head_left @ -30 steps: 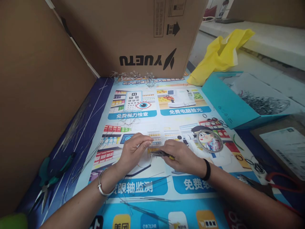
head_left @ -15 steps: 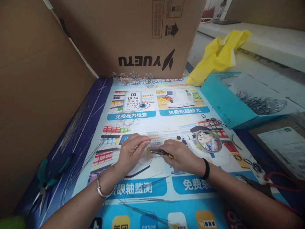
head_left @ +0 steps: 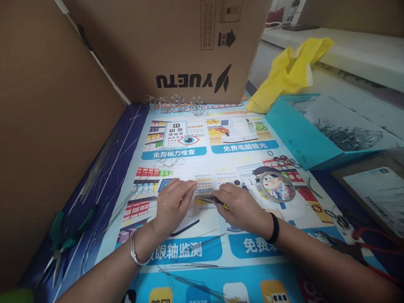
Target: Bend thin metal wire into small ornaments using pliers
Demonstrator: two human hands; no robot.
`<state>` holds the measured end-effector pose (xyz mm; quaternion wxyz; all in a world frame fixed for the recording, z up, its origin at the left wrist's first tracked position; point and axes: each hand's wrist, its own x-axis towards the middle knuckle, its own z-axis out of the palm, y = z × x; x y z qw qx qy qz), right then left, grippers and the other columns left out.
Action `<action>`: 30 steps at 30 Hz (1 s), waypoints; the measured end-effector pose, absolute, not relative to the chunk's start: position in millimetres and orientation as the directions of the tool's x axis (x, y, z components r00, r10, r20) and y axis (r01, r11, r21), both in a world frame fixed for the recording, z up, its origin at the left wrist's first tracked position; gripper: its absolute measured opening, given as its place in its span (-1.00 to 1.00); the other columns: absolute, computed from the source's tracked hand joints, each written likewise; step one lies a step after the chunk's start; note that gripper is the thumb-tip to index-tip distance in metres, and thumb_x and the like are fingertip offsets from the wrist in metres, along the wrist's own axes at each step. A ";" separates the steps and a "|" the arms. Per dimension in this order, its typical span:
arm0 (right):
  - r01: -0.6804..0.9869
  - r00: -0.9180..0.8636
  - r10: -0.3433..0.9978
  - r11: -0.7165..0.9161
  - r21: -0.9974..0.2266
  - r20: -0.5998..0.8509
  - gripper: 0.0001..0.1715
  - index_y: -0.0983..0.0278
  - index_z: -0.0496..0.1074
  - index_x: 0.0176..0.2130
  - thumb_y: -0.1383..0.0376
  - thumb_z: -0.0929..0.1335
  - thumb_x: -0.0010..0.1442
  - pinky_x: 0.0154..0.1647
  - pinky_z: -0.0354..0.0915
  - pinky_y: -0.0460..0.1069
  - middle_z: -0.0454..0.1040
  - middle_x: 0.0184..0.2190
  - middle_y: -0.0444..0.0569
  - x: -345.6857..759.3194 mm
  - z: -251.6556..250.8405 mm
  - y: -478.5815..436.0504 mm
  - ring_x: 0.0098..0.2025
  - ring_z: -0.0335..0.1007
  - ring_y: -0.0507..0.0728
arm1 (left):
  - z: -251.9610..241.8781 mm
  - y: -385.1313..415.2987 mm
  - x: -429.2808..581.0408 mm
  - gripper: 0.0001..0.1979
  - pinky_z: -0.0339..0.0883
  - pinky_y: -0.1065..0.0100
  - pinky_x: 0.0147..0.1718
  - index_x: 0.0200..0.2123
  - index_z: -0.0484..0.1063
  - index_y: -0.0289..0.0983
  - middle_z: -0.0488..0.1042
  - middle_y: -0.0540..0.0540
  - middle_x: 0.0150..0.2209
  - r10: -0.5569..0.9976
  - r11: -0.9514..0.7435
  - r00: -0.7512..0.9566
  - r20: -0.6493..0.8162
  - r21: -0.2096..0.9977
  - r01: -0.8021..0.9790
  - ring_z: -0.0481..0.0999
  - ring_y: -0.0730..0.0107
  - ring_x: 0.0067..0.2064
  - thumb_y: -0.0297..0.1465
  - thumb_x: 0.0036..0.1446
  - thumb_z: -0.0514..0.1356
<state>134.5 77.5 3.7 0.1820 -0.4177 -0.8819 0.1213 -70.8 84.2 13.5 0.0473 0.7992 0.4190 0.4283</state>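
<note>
My left hand [head_left: 174,204] is closed in a pinch on a thin wire [head_left: 196,186], of which only a small pale end shows at the fingertips. My right hand [head_left: 238,207] is wrapped around needle-nose pliers [head_left: 206,199] with yellow and dark handles. The plier jaws point left, just below and beside my left fingertips. Whether the jaws touch the wire is too fine to tell. Beneath both hands lies a printed poster sheet [head_left: 210,162]. Loose straight wires [head_left: 202,266] are scattered on it near my forearms.
Cardboard walls [head_left: 135,50] stand at the left and back. Bent wire pieces [head_left: 176,101] lie by the back wall. At the right are a teal box [head_left: 303,134] of wire pieces, a round clear dish [head_left: 277,187], black rings [head_left: 280,160] and red-handled pliers [head_left: 344,248]. Green-handled pliers [head_left: 61,240] lie left.
My left hand has shifted slightly left, its fingertips a little farther from the pliers. My right hand stays nearly in place, still holding the pliers.
</note>
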 end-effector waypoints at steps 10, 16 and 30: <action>0.727 -0.544 0.813 0.580 -0.369 0.207 -0.77 0.33 0.43 -0.22 0.42 0.24 0.12 -0.27 0.26 0.00 0.42 -0.35 0.04 133.3 3.1 76.3 -0.28 0.30 0.14 | 14.1 79.4 -70.2 -0.84 0.31 0.41 -0.36 -0.23 0.44 -0.32 0.50 -0.06 -0.43 0.695 -0.637 0.276 0.664 0.390 0.665 0.42 0.44 -0.39 -0.57 0.08 0.19; 0.730 -0.541 0.821 0.565 -0.385 0.182 -0.73 0.34 0.43 -0.18 0.43 0.24 0.12 -0.25 0.28 0.02 0.43 -0.33 0.05 133.9 2.5 76.3 -0.26 0.31 0.15 | 15.1 78.1 -70.5 -0.85 0.31 0.42 -0.37 -0.23 0.44 -0.31 0.50 -0.06 -0.43 0.710 -0.621 0.268 0.651 0.400 0.674 0.44 0.45 -0.39 -0.56 0.09 0.18; 0.731 -0.552 0.824 0.553 -0.400 0.131 -0.68 0.37 0.40 -0.15 0.48 0.23 0.07 -0.22 0.29 0.04 0.42 -0.30 0.07 135.5 3.2 77.5 -0.23 0.30 0.16 | 16.7 78.7 -68.9 -0.88 0.31 0.44 -0.40 -0.26 0.45 -0.31 0.52 -0.05 -0.45 0.708 -0.616 0.258 0.657 0.397 0.681 0.45 0.47 -0.41 -0.55 0.10 0.17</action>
